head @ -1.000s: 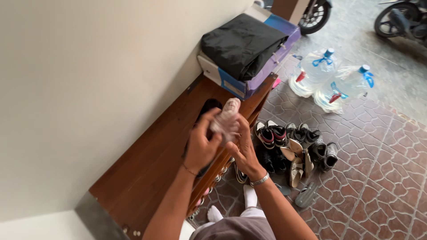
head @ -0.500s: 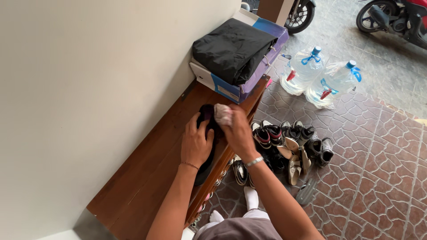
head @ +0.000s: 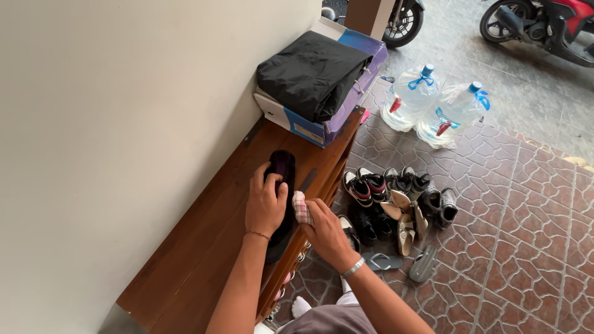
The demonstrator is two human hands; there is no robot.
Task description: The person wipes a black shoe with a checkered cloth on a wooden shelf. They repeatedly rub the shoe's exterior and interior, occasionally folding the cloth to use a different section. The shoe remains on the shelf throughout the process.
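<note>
A black shoe [head: 283, 166] lies on top of a brown wooden shoe cabinet [head: 204, 247] against the wall. My left hand [head: 265, 201] presses down on the shoe's middle and holds it in place. My right hand [head: 325, 232] grips a small pale checked cloth [head: 301, 207] and holds it against the shoe's side, close to the cabinet's front edge. The shoe's rear half is hidden under my left hand.
A blue and purple box [head: 325, 124] with a black folded cover [head: 312, 71] sits at the cabinet's far end. Several shoes and sandals [head: 396, 201] lie on the patterned floor tiles. Two large water bottles [head: 433, 105] stand beyond them. Motorbikes [head: 538, 25] are parked at the back.
Both hands brought the cloth down from in front of me. The left hand settled on the shoe, and the right hand drew the cloth from the shoe's toe back along its side.
</note>
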